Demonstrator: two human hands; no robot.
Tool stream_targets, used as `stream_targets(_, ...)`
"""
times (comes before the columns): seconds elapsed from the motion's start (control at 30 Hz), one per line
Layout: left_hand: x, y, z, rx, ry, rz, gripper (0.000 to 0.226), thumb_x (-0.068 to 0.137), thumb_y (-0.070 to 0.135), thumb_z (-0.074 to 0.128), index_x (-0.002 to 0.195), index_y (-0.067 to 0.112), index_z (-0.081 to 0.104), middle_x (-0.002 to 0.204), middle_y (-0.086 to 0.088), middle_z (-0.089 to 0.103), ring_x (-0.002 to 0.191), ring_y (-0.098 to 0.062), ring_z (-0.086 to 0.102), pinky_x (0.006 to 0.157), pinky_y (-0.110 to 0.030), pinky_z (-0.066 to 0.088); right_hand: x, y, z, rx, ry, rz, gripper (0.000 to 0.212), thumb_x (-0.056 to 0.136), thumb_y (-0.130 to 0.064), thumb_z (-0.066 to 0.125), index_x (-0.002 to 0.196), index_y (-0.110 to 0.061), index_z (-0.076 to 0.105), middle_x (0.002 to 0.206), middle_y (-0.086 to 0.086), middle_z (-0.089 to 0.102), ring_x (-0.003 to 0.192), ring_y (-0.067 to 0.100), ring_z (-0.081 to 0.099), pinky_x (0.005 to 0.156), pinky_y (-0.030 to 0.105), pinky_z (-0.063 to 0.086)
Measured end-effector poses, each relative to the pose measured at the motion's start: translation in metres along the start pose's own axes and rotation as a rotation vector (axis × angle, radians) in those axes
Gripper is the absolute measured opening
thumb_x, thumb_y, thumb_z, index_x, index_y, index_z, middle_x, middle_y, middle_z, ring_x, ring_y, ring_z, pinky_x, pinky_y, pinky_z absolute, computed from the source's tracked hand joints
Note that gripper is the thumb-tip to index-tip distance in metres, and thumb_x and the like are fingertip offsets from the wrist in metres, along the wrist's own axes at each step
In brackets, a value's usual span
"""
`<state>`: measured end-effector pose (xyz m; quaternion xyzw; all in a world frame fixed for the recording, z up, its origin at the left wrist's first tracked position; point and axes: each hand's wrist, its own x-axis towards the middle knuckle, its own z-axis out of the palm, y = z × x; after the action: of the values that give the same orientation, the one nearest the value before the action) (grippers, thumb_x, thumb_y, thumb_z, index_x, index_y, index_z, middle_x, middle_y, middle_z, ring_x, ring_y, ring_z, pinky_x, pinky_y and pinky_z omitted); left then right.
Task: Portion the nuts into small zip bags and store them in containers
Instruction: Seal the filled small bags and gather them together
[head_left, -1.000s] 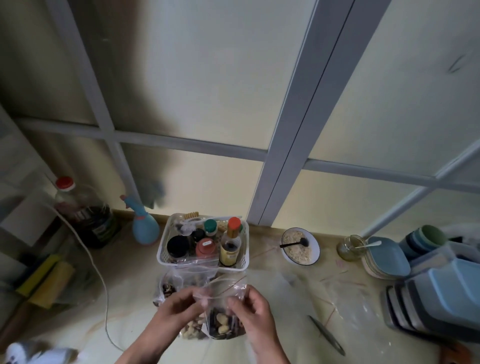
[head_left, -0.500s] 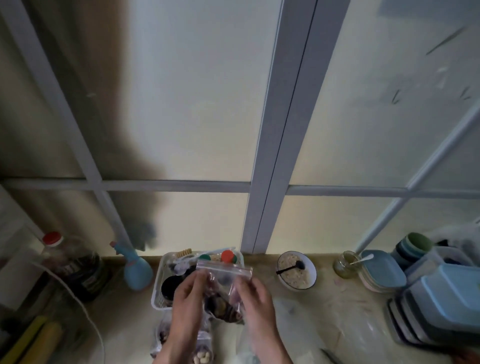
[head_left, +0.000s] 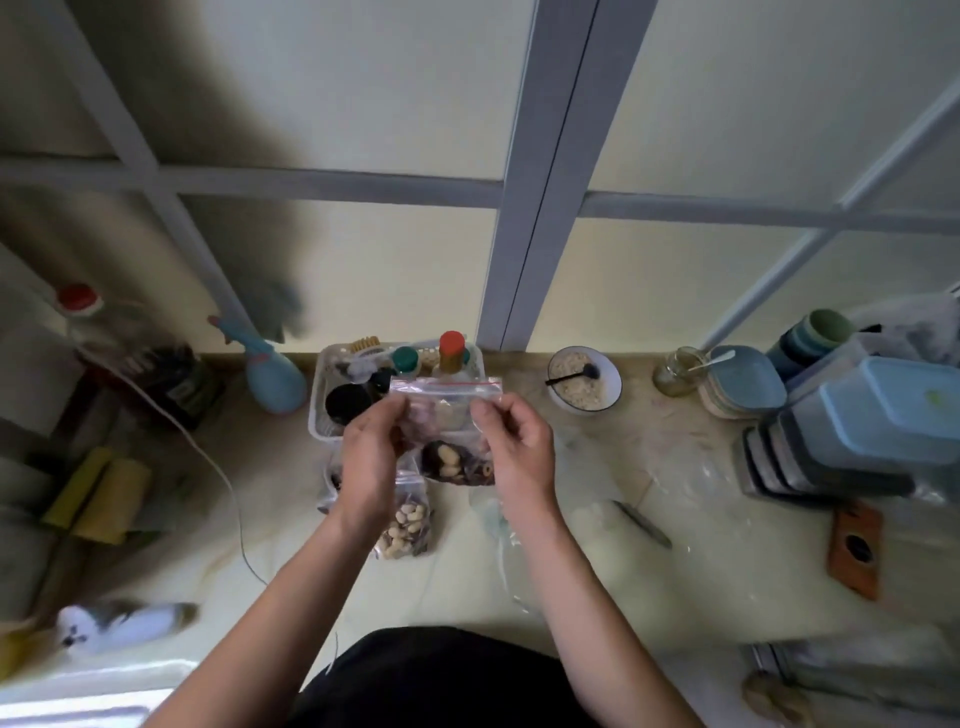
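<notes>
You stand at a pale yellow counter (head_left: 675, 571) set against a wall of frosted panes in grey frames (head_left: 545, 171). Your left hand (head_left: 370, 457) and right hand (head_left: 514, 447) are raised over the counter's middle, each pinching an upper corner of a small clear zip bag (head_left: 447, 410) with a red seal line; the bag hangs between them, with dark and pale nuts (head_left: 454, 462) pooled at its bottom. Directly beneath your left wrist, at 6 o'clock from the held bag, another filled bag of pale nuts (head_left: 405, 525) lies flat on the counter. At 12 o'clock, just behind the bag, a white basket (head_left: 317, 415) holds bottles and jars. At 2 o'clock sits a bowl of oats (head_left: 584, 385) with a dark spoon in it, and beyond it a small glass jar (head_left: 675, 371). At 3 o'clock, well apart, stacked blue and grey containers (head_left: 857, 431) crowd the counter's edge. At 10 o'clock stands a blue spray bottle (head_left: 272, 376).
</notes>
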<state>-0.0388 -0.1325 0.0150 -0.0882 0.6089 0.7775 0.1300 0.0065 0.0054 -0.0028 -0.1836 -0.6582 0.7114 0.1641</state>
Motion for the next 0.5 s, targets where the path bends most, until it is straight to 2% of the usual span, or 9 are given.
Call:
stream_targets(0.03,-0.003,-0.003,-0.002,0.026,0.000,0.011,0.033,0.101,0.023,0.049,0.085,0.011,0.075,0.091,-0.023,0.070,0.087,-0.028,0.063,0.090,-0.048,0.051,-0.003,0.001,0.000,-0.007,0.006,-0.007,0.019,0.098,-0.016,0.066,0.090,0.001,0.063,0.070,0.007,0.052,0.062,0.016,0.047,0.057,0.026,0.042)
stream_targets(0.1,-0.009,-0.009,-0.003,0.099,0.020,0.064,0.037,0.103,0.024,0.049,0.077,0.016,0.074,0.082,-0.015,0.071,0.078,-0.023,0.065,0.080,-0.041,0.053,-0.008,0.004,-0.001,-0.021,0.021,-0.011,0.021,0.102,-0.017,0.060,0.090,-0.001,0.061,0.073,0.007,0.057,0.067,0.016,0.055,0.067,0.027,0.049)
stream_targets(0.17,-0.015,-0.017,-0.002,0.193,0.048,0.126,0.038,0.104,0.026,0.049,0.074,0.018,0.071,0.072,-0.008,0.068,0.068,-0.020,0.063,0.068,-0.038,0.050,-0.014,0.008,-0.001,-0.047,0.041,0.002,0.025,0.105,-0.023,0.053,0.089,-0.005,0.060,0.074,0.010,0.067,0.070,0.023,0.066,0.075,0.038,0.058)
stream_targets(0.23,-0.022,-0.029,-0.004,0.261,0.066,0.190,0.037,0.105,0.030,0.047,0.078,0.019,0.068,0.071,-0.007,0.067,0.065,-0.024,0.062,0.062,-0.041,0.049,-0.023,0.013,-0.001,-0.168,0.092,-0.012,0.028,0.106,-0.030,0.048,0.087,-0.014,0.060,0.070,0.007,0.073,0.067,0.026,0.072,0.073,0.042,0.061)
stream_targets(0.33,-0.030,-0.047,-0.008,0.423,0.147,0.287,0.039,0.106,0.040,0.041,0.079,0.018,0.059,0.072,-0.007,0.064,0.067,-0.032,0.062,0.065,-0.052,0.053,-0.037,0.022,0.001,-0.368,0.181,-0.071,0.030,0.106,-0.036,0.044,0.085,-0.019,0.057,0.060,-0.001,0.071,0.059,0.015,0.071,0.069,0.039,0.058)
stream_targets(0.43,-0.040,-0.050,-0.007,0.510,0.188,0.352,0.040,0.107,0.040,0.037,0.078,0.019,0.054,0.070,-0.002,0.060,0.063,-0.031,0.061,0.062,-0.052,0.050,-0.045,0.029,0.002,-0.422,0.230,-0.123,0.031,0.106,-0.041,0.040,0.088,-0.022,0.056,0.055,0.000,0.068,0.054,0.016,0.068,0.062,0.040,0.055)
stream_targets(0.5,-0.043,-0.052,-0.007,0.550,0.180,0.393,0.039,0.107,0.039,0.036,0.078,0.018,0.053,0.069,0.000,0.059,0.061,-0.029,0.060,0.060,-0.051,0.048,-0.048,0.031,0.001,-0.450,0.250,-0.153,0.029,0.107,-0.037,0.041,0.087,-0.022,0.055,0.053,-0.002,0.066,0.052,0.013,0.066,0.061,0.038,0.054)
